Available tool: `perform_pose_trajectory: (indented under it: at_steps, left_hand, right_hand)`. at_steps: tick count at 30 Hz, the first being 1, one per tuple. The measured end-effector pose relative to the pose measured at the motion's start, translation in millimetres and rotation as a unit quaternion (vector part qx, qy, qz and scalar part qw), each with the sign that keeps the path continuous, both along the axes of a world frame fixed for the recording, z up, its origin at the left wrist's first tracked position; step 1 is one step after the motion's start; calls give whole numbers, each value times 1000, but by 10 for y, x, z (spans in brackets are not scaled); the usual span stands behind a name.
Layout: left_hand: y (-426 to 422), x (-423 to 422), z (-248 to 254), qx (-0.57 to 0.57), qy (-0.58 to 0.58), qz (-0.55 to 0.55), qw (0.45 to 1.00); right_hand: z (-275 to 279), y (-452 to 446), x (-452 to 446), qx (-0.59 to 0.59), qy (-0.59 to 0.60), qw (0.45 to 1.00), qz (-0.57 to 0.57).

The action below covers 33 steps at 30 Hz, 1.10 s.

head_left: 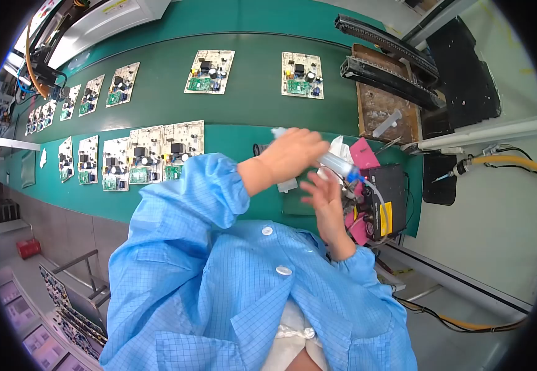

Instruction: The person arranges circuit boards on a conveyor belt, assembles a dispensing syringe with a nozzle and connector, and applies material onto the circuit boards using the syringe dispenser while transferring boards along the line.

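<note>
My left hand (294, 153) is closed around a clear dispensing syringe (336, 163). Its blue cap (353, 175) points to the right, and a thin clear tube (379, 196) runs from the cap. A pale end of it seems to stick out on the far side of the fist. Just below, my right hand (326, 207) is raised with its fingers spread, slightly blurred. A white item shows behind its fingertips; contact with it is unclear. Crumpled white paper (340, 147) and pink sheets (363, 153) lie by the syringe.
Circuit boards (183, 145) stand in a row on the green bench, and more boards (210, 72) lie on the belt behind. To the right are a black controller box (387, 191) and a worn tray (367, 102) holding another syringe (386, 123). Black rails (392, 80) cross the tray.
</note>
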<state>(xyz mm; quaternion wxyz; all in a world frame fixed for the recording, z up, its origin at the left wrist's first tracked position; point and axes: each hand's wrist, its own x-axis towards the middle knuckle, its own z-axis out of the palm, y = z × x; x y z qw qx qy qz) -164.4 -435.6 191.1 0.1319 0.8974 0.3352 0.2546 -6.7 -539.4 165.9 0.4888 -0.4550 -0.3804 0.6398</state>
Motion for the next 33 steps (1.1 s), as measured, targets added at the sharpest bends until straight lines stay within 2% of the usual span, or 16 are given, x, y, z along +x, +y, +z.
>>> perform_pose_trajectory:
  at_steps: [2, 3, 4, 5, 6, 8, 9, 11, 14, 17, 20, 23, 26, 29, 33]
  left_hand:
    - [-14, 178, -65, -24, 17, -47, 998]
    - [-41, 226, -44, 40, 0, -35, 999]
    - [-65, 269, -6, 105, -17, -23, 994]
    - [-76, 307, 17, 170, -35, -13, 985]
    - [-108, 297, 5, 166, -4, 21, 986]
    - [-227, 239, -219, -12, -16, 140, 990]
    - [-302, 199, -391, -102, -21, 198, 975]
    - [-429, 96, -769, -248, 124, 194, 941]
    - [-536, 77, -1284, -254, 170, 182, 934]
    - [-561, 184, -1420, -281, 204, 170, 922]
    - [-551, 160, -1355, -289, 172, 183, 924]
    - [-525, 12, -1199, -299, -33, 157, 941]
    - [-522, -61, -895, -349, -121, 150, 917]
    - [-498, -66, -700, -368, -139, 123, 911]
    - [-515, -5, -690, -333, -211, 115, 912]
  right_hand:
    - [28, 140, -82, 32, 99, 992, -70]
    - [36, 208, -106, 49, 149, 982, -106]
    - [-131, 285, 7, 3, 198, 972, -123]
    - [-255, 298, 139, -21, 196, 968, -157]
    - [-351, 319, 267, -44, 194, 961, -191]
    - [-442, 331, 529, -80, 159, 946, -270]
    - [-511, 311, 682, -89, 123, 941, -301]
    - [-528, 252, 926, -95, 109, 940, -308]
    - [-541, 200, 1057, -128, 92, 941, -298]
    - [-523, 167, 1025, -143, 65, 946, -282]
    - [-479, 130, 940, -122, 19, 957, -262]
    - [-372, 134, 884, -85, 16, 962, -258]
    - [-220, 158, 808, -37, 26, 965, -257]
    - [-117, 199, 739, -14, 20, 970, -241]
    - [4, 209, 664, 1, 15, 974, -224]
